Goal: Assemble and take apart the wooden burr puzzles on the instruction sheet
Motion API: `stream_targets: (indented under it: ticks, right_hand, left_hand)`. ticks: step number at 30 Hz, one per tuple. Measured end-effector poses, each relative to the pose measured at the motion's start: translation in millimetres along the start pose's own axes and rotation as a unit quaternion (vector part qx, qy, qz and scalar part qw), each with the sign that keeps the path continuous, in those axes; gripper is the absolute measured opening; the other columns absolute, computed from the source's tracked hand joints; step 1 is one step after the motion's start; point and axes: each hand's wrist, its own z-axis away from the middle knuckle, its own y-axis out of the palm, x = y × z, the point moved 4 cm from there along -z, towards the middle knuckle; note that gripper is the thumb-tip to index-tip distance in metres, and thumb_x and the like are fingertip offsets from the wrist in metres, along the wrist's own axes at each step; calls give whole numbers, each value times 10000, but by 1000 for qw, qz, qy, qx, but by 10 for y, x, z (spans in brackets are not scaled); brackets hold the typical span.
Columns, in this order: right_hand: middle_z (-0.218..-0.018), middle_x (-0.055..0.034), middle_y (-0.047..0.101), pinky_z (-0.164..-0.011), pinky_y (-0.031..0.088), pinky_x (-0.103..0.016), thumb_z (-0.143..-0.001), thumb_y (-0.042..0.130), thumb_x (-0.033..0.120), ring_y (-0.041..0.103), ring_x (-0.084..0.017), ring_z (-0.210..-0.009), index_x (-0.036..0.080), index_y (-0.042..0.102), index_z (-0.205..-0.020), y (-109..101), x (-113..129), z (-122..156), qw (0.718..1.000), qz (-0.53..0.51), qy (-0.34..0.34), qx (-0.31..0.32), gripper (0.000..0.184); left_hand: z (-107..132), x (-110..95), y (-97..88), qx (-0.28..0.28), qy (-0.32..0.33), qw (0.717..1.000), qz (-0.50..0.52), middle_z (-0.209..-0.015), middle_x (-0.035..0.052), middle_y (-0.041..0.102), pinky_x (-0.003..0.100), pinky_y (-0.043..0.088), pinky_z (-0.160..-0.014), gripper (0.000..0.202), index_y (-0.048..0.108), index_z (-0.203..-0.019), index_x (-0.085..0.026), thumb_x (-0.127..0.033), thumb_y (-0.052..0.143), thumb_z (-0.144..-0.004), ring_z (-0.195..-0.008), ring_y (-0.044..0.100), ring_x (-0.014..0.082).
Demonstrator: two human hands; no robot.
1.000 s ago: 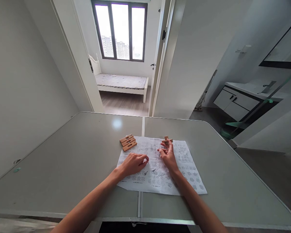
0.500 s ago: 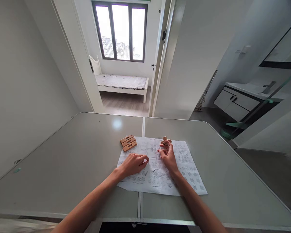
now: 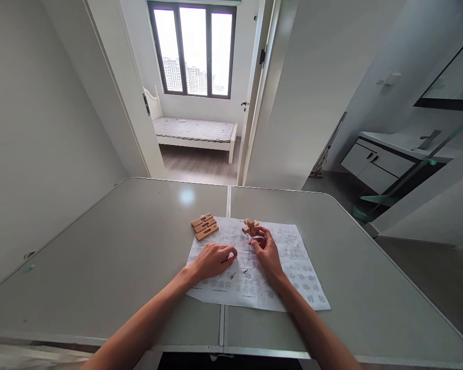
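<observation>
A small wooden burr puzzle [image 3: 250, 226], its light notched sticks crossing one another, is at the far part of the printed sheet [image 3: 304, 272]. The fingertips of my right hand [image 3: 267, 252] grip its near right side. My left hand [image 3: 213, 261] lies on the left half of the sheet, fingers curled with the thumb against them, and nothing shows in it. Beyond that hand, several slotted wooden pieces [image 3: 205, 226] lie side by side at the sheet's upper left corner. Small drawings and lines of print cover the paper, partly hidden under both hands.
The grey-green table [image 3: 111, 267] has a metal seam down its middle and a raised rim. Past its far edge, a doorway leads to a bed [image 3: 195, 129] beneath a window [image 3: 193, 49]. A washbasin cabinet [image 3: 378, 162] stands at the right.
My right hand has turned and brought the burr puzzle a little to the left, so more of it shows beyond the fingertips. The left hand and the slotted pieces have stayed put.
</observation>
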Motion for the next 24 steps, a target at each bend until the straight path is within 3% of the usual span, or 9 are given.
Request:
stream_targets:
  ticks: [5,8,10,15,19,24]
  right_hand:
    - [-837,-4,664,-660,486,-286,-904,657,459,614,-167,-708,239,583,-1090,115,134,43,994,-80,-8,74,297]
    - [-810,4,628,-607,447,-272,-898,678,480,576,-151,-666,238,569,-1017,157,229,88,984,-137,7,116,291]
    - [-817,5,615,-604,428,-270,-905,685,475,569,-145,-665,236,566,-1002,178,271,117,974,-165,15,152,283]
    - [-746,14,587,-594,376,-277,-950,647,518,528,-139,-623,232,557,-1006,219,265,165,952,-207,33,224,305]
    - [-667,22,605,-614,361,-285,-978,609,552,488,-140,-594,243,509,-1025,237,223,183,943,-209,42,254,328]
    - [-685,6,655,-626,360,-284,-956,650,553,449,-132,-584,225,509,-1166,247,198,195,931,-193,63,304,415]
  left_hand:
    - [-9,52,3,-60,-62,995,45,-678,-37,663,236,367,-587,137,657,-968,-227,-321,558,-984,-580,597,120]
    - [-13,114,-51,-132,-131,978,96,-670,-48,607,235,392,-564,305,585,-990,-209,-497,655,-917,-550,556,120]
    - [-18,129,-96,-161,-147,965,144,-781,-20,644,243,444,-586,455,554,-1075,-207,-555,728,-841,-617,592,134]
    - [-46,67,-172,-131,-101,950,266,-1219,69,685,330,551,-865,604,516,-1367,-274,-488,737,-848,-1010,666,201]
    - [-51,45,-193,-104,-85,933,335,-1214,50,702,355,546,-925,525,578,-1369,-287,-476,697,-893,-990,656,198]
    - [-49,62,-216,-96,-90,908,399,-1214,83,708,358,533,-957,620,607,-1370,-237,-470,788,-825,-1076,658,240]
